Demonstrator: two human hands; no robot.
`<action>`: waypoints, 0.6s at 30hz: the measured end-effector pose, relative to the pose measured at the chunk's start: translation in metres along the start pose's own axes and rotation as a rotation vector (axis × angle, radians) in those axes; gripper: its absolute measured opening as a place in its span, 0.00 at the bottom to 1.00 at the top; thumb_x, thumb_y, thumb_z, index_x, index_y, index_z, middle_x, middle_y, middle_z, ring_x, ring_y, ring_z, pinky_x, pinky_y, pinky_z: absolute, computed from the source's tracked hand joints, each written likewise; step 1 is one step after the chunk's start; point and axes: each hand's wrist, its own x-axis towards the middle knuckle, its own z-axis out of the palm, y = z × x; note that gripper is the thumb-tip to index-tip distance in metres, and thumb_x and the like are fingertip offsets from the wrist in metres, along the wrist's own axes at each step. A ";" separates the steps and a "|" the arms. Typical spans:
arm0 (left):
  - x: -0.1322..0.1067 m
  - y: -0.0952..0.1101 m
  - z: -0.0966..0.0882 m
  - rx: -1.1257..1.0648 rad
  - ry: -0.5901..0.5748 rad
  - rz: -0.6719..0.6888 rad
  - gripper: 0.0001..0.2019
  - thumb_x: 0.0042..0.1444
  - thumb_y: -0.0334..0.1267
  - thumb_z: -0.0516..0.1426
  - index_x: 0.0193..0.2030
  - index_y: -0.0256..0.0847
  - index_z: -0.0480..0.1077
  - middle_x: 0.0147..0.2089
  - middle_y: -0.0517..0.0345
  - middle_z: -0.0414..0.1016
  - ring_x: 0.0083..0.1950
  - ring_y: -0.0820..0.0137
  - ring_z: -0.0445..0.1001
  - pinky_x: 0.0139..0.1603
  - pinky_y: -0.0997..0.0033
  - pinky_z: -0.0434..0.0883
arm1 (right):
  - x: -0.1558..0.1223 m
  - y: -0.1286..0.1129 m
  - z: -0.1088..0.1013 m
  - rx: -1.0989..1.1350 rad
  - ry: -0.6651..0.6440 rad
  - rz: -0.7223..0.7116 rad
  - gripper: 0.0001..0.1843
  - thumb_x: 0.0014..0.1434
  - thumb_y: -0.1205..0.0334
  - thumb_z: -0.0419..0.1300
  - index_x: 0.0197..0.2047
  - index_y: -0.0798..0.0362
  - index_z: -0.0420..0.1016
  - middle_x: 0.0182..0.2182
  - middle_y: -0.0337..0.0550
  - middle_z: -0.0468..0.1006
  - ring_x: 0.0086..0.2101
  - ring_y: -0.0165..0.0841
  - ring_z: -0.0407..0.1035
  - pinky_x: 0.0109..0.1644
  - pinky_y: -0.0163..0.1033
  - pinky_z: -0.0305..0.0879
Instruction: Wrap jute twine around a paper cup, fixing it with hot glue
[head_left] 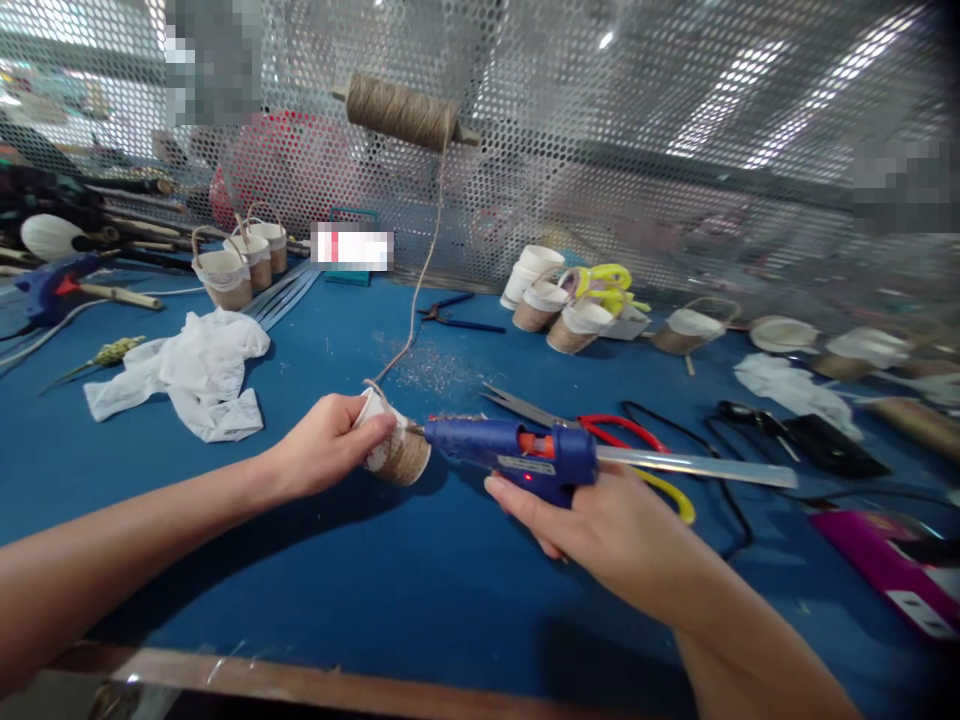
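Observation:
My left hand (330, 445) is closed round the white upper part of a small paper cup (401, 452), tilted on its side above the table. Brown twine wraps the cup's lower part. From the cup a strand of twine (420, 290) runs up to a spool of twine (401, 108). My right hand (600, 525) grips a blue hot glue gun (510, 450), whose nozzle meets the cup's side close to my left thumb. A clear glue stick (697, 465) sticks out of the gun's back. Scissors (622, 430) with red and yellow handles lie partly hidden behind the gun.
Small twine-wrapped cups with handles (225, 278) stand at the back left, near white lace fabric (199, 370). Blue-handled pliers (461, 318) lie at mid-table. More cups (536, 305) stand at the back right. Black cables and a purple box (885, 570) are at right; a perforated metal screen rises behind.

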 end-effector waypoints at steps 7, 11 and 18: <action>0.002 0.001 0.001 -0.023 0.015 -0.020 0.14 0.50 0.43 0.50 0.22 0.35 0.68 0.21 0.59 0.69 0.23 0.73 0.64 0.24 0.76 0.62 | -0.004 0.002 0.002 -0.086 0.028 -0.086 0.18 0.53 0.53 0.54 0.16 0.49 0.62 0.07 0.30 0.63 0.11 0.27 0.60 0.18 0.32 0.60; 0.002 0.001 0.001 -0.021 0.017 -0.013 0.14 0.50 0.43 0.51 0.22 0.35 0.68 0.21 0.59 0.69 0.23 0.73 0.64 0.23 0.76 0.62 | -0.003 -0.001 0.002 -0.067 0.013 -0.053 0.23 0.54 0.52 0.53 0.11 0.50 0.56 0.07 0.31 0.63 0.11 0.26 0.60 0.18 0.32 0.60; 0.002 -0.001 0.002 -0.014 0.018 0.003 0.14 0.50 0.43 0.50 0.23 0.35 0.68 0.21 0.60 0.68 0.23 0.73 0.64 0.24 0.76 0.62 | 0.000 -0.001 0.002 -0.001 0.029 -0.028 0.17 0.54 0.53 0.53 0.17 0.49 0.63 0.08 0.31 0.63 0.12 0.27 0.62 0.19 0.31 0.62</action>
